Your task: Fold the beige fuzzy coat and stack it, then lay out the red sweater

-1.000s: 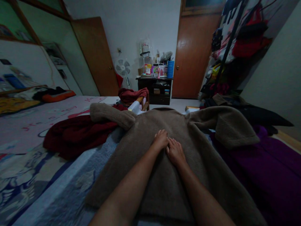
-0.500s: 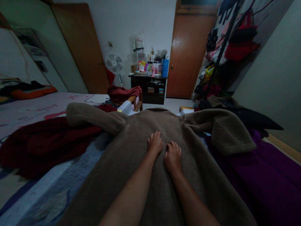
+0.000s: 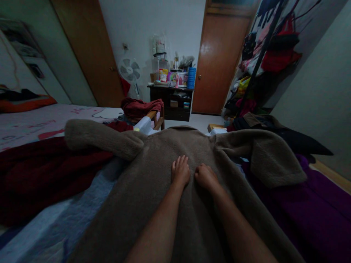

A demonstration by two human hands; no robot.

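Note:
A brown fleecy coat (image 3: 161, 171) lies spread out in front of me, its collar at the far end and its sleeves out to both sides. On the middle of its upper part, my left hand (image 3: 181, 171) rests flat with the fingers stretched forward. Close beside it on the right, my right hand (image 3: 206, 176) is on the cloth with its fingers curled in. What those fingers hold, if anything, is hidden. Under the coat, a light blue cover (image 3: 93, 197) shows at the left.
Dark red clothing (image 3: 49, 164) lies to the left, near a pink printed bed (image 3: 68, 115). Purple cloth (image 3: 304, 215) and a black garment (image 3: 290, 137) are on the right. A fan (image 3: 129, 70), a dark cabinet (image 3: 167, 104) and a wooden door (image 3: 212, 62) stand at the back.
My right hand has curled its fingers in and turned slightly, its forearm swinging to the right. My left hand stays flat in nearly the same place. The view has shifted a little.

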